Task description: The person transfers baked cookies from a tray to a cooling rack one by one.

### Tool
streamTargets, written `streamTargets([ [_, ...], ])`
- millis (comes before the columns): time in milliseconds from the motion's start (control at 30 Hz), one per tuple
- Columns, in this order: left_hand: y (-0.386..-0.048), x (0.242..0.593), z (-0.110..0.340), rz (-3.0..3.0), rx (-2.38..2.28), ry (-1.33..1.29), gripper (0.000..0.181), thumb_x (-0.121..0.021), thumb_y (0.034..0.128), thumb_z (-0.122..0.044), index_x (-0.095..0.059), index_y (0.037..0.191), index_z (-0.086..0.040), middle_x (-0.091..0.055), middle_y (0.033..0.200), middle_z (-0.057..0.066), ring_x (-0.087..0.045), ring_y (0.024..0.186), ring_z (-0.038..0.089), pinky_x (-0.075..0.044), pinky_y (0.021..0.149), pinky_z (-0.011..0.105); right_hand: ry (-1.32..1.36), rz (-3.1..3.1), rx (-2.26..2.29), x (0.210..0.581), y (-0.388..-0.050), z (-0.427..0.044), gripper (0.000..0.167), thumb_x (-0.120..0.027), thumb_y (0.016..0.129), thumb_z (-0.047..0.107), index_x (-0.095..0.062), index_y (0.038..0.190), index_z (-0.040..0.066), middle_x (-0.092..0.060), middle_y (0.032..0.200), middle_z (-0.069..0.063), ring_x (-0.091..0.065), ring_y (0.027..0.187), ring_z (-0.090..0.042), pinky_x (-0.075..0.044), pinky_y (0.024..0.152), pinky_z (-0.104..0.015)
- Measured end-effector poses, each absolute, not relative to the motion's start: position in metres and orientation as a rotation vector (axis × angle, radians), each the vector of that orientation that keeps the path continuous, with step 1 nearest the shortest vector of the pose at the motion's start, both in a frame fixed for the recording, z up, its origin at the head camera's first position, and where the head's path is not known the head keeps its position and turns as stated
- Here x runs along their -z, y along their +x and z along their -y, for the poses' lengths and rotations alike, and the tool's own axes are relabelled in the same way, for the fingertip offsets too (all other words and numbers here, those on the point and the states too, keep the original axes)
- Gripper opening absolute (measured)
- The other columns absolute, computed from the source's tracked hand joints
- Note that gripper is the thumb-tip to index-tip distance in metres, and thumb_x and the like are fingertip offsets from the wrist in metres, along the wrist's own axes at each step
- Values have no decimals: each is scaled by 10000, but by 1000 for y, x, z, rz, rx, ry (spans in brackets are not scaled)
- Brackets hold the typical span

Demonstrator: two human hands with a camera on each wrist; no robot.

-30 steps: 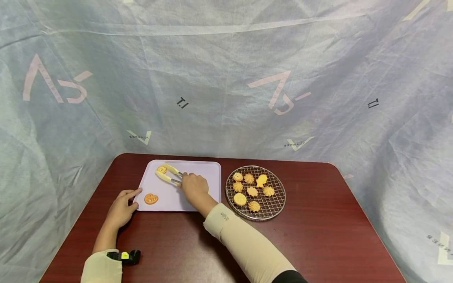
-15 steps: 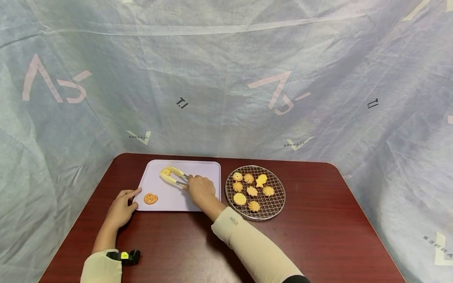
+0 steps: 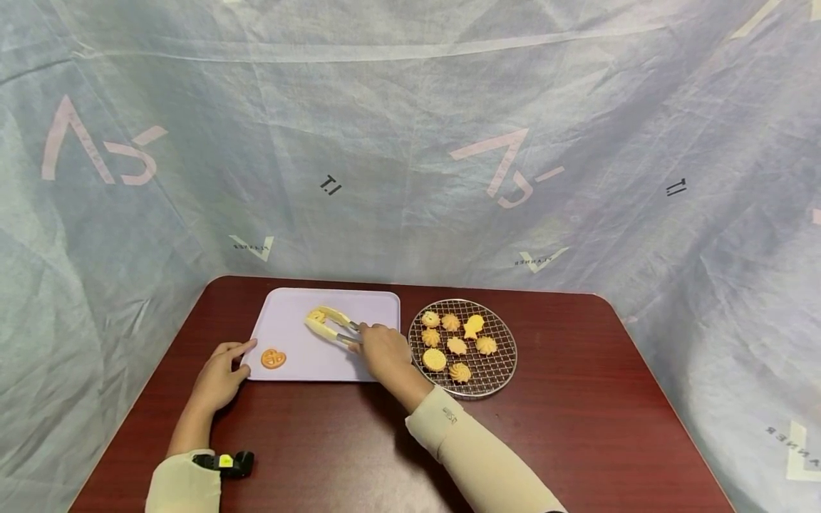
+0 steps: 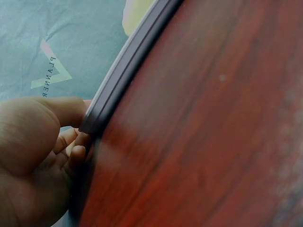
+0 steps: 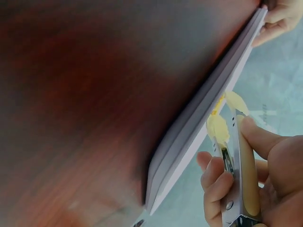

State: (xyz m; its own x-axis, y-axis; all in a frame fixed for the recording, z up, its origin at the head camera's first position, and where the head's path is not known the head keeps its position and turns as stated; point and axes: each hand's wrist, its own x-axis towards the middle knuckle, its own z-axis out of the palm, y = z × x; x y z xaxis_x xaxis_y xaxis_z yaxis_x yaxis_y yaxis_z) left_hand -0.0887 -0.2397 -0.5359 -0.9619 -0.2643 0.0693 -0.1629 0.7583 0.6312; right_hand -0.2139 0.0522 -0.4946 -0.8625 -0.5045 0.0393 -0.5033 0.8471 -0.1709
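Note:
My right hand [image 3: 388, 353] grips a pair of tongs [image 5: 246, 172] with metal arms and pale yellow tips. Between the tips sits a yellow cookie [image 3: 317, 314], over the middle of the lilac tray [image 3: 314, 360]; whether it is lifted off the surface I cannot tell. At the tray's near left corner, my left hand [image 3: 221, 377] holds the edge between thumb and fingers, seen close up in the left wrist view, where the thumb [image 4: 71, 109] touches the corner. A brown pretzel-shaped cookie [image 3: 273, 358] lies on the tray near that hand.
A round wire cooling rack [image 3: 494, 370] stands right of the tray and bears several cookies, among them a fish-shaped one [image 3: 474, 326] and a round one [image 3: 434, 360]. The dark red wooden table [image 3: 308, 456] ends at a hanging grey cloth [image 3: 410, 142].
My right hand has moved rightward and slightly toward me with the tongs, and the yellow cookie has travelled along between the tips. The left hand has stayed at the tray corner.

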Motion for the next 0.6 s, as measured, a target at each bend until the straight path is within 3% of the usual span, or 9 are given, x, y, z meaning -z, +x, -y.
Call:
streamTargets([
  [467,-88,538,240,2788,980,342,544,-550,935,28,-512,1478,50,-453,1380,321,-488,1215,479,-386,980,652,-976,-3059,464,497,-202,-113,444,-697,940,469,-710,1263,164,-741,939,-94,-678,727,-261,-516,577,-375],
  [600,-89,540,240,2791,980,338,543,-554,939,26,-509,1480,49,-453,1379,319,-493,1202,473,-391,974,649,-1035,-3087,574,498,-195,-134,409,-725,934,418,-720,1232,138,-734,875,-77,-673,691,-253,-502,550,-373],
])
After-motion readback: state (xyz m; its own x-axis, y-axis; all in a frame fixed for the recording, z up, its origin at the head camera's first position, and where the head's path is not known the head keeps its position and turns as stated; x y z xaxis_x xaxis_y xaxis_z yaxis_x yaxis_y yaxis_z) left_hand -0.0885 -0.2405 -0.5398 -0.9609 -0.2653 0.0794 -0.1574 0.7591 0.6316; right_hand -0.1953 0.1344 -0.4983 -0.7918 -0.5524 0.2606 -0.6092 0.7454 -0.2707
